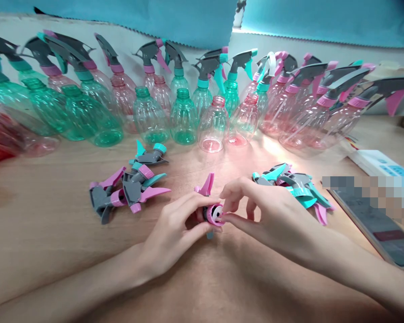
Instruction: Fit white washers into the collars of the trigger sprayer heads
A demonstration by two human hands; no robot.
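Observation:
My left hand is closed around a trigger spray head with a pink collar and pink trigger. The collar's open end faces right, and a white disc with a dark centre shows inside it. At that opening, my right hand has its thumb and fingers bent together in a pinch, the tips touching the rim. Whatever lies between those tips is too small to make out. Loose grey spray heads with pink and turquoise parts lie in a left pile and a right pile.
Capless green bottles and pink bottles stand behind my hands. Bottles fitted with spray heads line the wall. A phone and a white box lie at right. Red plastic sits far left.

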